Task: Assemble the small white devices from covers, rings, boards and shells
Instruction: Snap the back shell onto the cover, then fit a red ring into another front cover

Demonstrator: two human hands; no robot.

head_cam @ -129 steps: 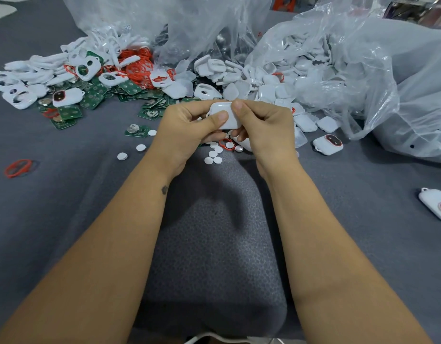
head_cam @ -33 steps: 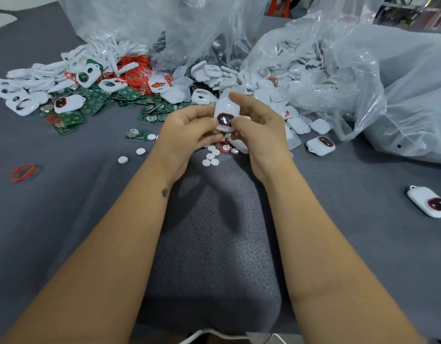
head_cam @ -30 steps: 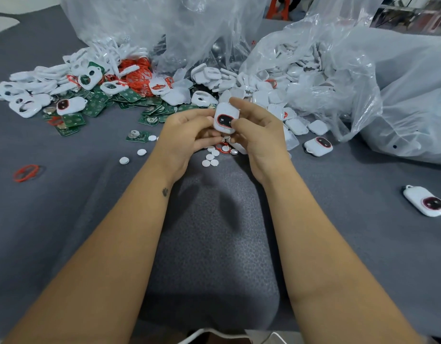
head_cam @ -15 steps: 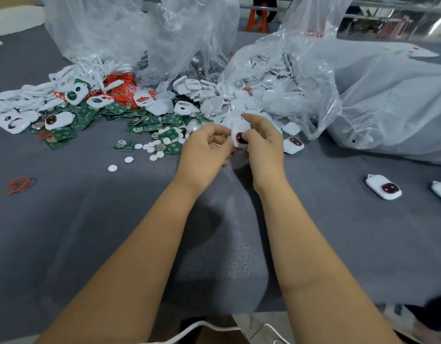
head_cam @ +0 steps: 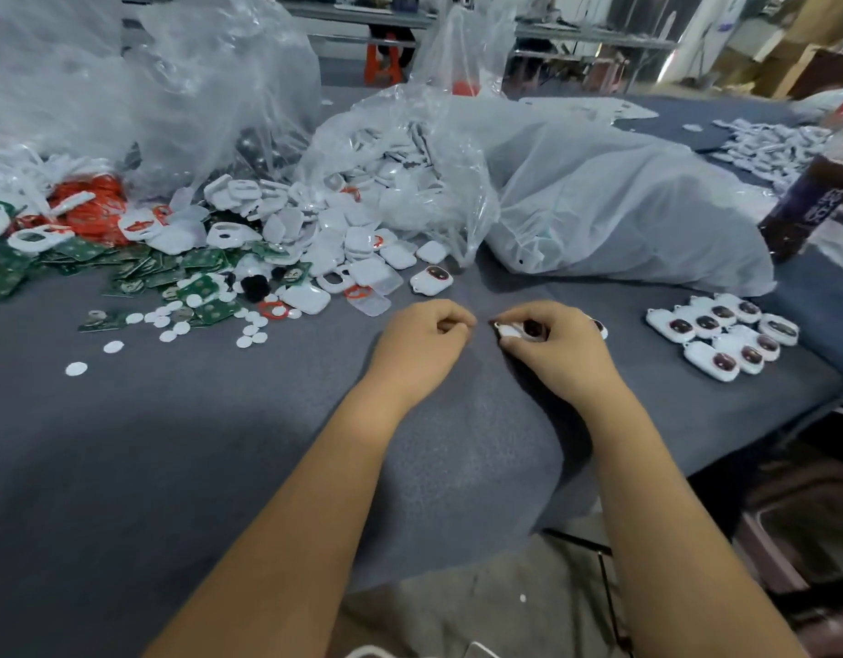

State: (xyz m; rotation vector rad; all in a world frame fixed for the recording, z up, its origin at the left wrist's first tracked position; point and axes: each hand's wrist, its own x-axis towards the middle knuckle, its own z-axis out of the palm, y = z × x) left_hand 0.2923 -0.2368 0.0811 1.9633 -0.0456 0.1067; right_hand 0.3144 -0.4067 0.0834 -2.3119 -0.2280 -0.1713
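Right hand (head_cam: 554,346) is gripping a small white plastic device with a dark round window (head_cam: 519,330), fingers curled around it, low over the grey felt table (head_cam: 220,444). Left hand (head_cam: 421,339) is sitting just left, fingers curled, holding nothing. Cluster of finished white devices (head_cam: 728,334) is lying to the right.

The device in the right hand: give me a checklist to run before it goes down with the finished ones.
1. Right hand grips the device: ok.
2. Left hand holds nothing, fingers curled: ok.
3. Device's window faces up: ok, a dark window shows.
4. Shell fully snapped shut: cannot tell, fingers cover the seams.
5. Finished pile within reach to the right: ok.
6. Bare grey mat beside the pile for setting down: ok.
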